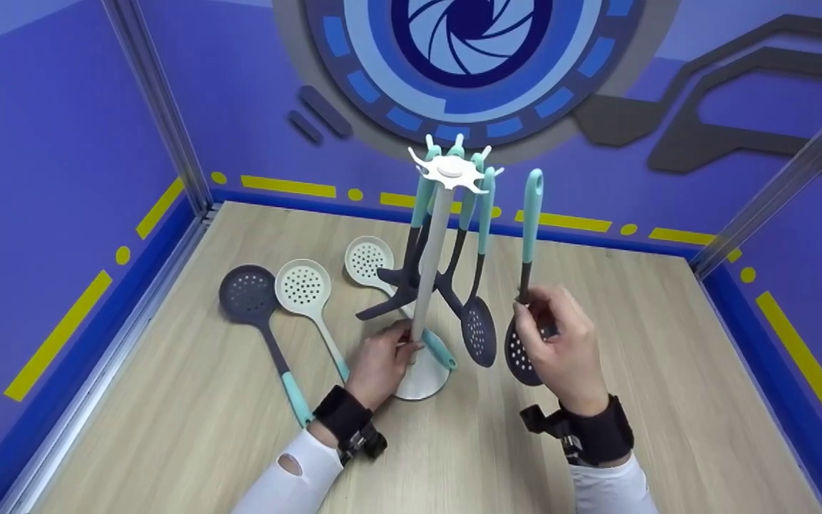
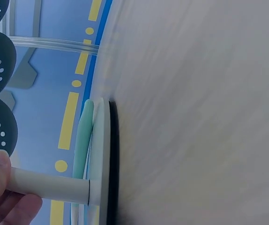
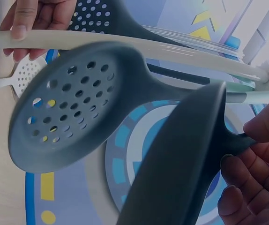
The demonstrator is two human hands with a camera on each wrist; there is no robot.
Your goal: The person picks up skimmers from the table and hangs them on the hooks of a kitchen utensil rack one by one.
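A white utensil stand (image 1: 427, 293) rises from a round base (image 1: 422, 382). My left hand (image 1: 382, 364) grips its pole low down, thumb and fingers around it in the left wrist view. Several dark utensils with teal handles hang from the hooked top (image 1: 450, 170), among them a dark skimmer (image 1: 479, 335) on the right side. My right hand (image 1: 561, 343) pinches another dark skimmer (image 1: 532, 214) at its neck, just above the perforated head. This skimmer is upright, handle up, to the right of the stand. Fingers partly cover its head in the head view.
Left of the stand lie a dark skimmer (image 1: 247, 293) and a white skimmer (image 1: 302, 285). Another white skimmer (image 1: 368, 260) lies behind the pole, its teal handle (image 1: 439, 350) by the base. Blue printed walls (image 1: 240, 128) enclose the wooden table (image 1: 668, 357).
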